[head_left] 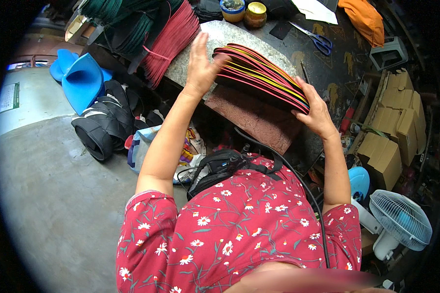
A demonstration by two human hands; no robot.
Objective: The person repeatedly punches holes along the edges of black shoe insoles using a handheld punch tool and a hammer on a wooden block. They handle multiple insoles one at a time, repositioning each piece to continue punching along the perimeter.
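Observation:
A stack of thin, flat sheets (264, 75) with rounded edges, in red, yellow and black layers, stands on the work surface before me; they look like shoe insoles. At its left end is my left hand (202, 67), fingers stretched upward and the slightly blurred thumb against the stack's edge. My right hand (314, 106) grips the right end, its fingers behind and thumb in front. Under and behind the stack lies a pale speckled slab (220, 31). A reddish-brown stone block (252, 117) is in front of it.
Bundles of red strips (168, 44) and dark green strips (120, 22) lie at the back left. Blue-handled scissors (320, 43) and two small pots (255, 14) are behind. Cardboard boxes (398, 117) and a fan (401, 219) stand right; blue foam pieces (83, 80) sit left.

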